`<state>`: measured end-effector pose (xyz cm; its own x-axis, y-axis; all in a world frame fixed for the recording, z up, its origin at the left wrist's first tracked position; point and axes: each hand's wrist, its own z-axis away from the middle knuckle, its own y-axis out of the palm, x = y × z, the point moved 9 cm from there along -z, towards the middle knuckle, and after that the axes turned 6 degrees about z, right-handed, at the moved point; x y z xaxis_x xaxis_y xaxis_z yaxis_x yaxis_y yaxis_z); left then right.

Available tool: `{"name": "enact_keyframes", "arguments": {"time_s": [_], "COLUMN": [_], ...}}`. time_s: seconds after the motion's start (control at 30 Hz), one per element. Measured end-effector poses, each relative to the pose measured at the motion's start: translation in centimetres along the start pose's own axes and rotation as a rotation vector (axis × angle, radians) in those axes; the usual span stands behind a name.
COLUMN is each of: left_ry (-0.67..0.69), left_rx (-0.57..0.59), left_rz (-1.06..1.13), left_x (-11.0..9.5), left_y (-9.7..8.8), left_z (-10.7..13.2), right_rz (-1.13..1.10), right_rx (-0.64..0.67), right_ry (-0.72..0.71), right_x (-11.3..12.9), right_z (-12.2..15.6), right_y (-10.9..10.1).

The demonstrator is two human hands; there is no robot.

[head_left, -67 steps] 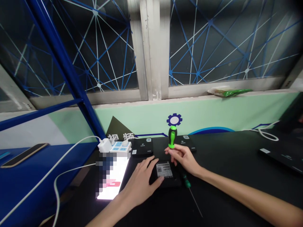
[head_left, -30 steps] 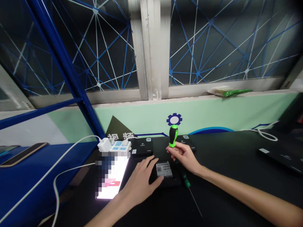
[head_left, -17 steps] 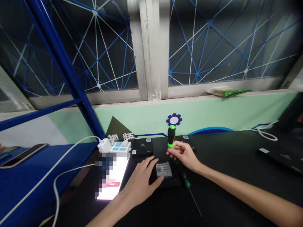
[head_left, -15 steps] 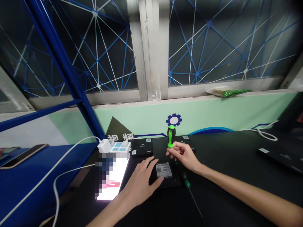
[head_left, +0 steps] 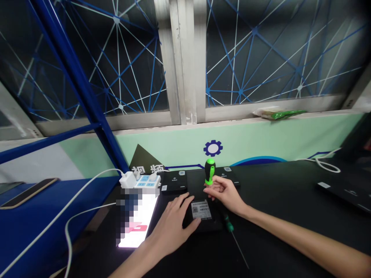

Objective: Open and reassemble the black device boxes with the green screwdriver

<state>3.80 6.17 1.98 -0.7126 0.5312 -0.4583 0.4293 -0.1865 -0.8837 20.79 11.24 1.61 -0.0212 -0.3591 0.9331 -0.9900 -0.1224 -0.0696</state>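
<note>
My right hand (head_left: 224,193) pinches the lower end of a green and black screwdriver handle (head_left: 209,170), which stands upright over the far edge of a small black box (head_left: 203,218) with a white label (head_left: 201,209). My left hand (head_left: 173,224) lies flat with fingers spread on the box's left side, holding it down on the black table (head_left: 278,216).
A second thin screwdriver (head_left: 232,233) lies just right of the box. Two more black boxes (head_left: 174,180) sit behind it. A lit tablet (head_left: 136,220), a white power strip (head_left: 144,180) with cables and a phone (head_left: 27,192) are to the left. A white cable (head_left: 326,164) lies far right.
The screwdriver handle has turned in my right fingers and sits slightly lower. My left hand has stayed on the box.
</note>
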Motion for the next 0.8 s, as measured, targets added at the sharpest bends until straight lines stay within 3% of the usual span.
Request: {"name": "enact_keyframes", "arguments": {"time_s": [0.33, 0.63, 0.8], "left_ry": [0.001, -0.01, -0.002], "left_rx": [-0.002, 0.009, 0.003], "left_rz": [0.0, 0.011, 0.005], "left_x": [-0.2, -0.2, -0.4], "left_y": [-0.1, -0.1, -0.2], "left_z": [0.0, 0.0, -0.1], "right_rz": [0.035, -0.015, 0.027], "right_rx": [0.065, -0.022, 0.007], "right_ry": [-0.027, -0.004, -0.051], "right_x": [0.5, 0.3, 1.0], "right_z": [0.4, 0.2, 0.3], "right_y": [0.4, 0.0, 0.1]}}
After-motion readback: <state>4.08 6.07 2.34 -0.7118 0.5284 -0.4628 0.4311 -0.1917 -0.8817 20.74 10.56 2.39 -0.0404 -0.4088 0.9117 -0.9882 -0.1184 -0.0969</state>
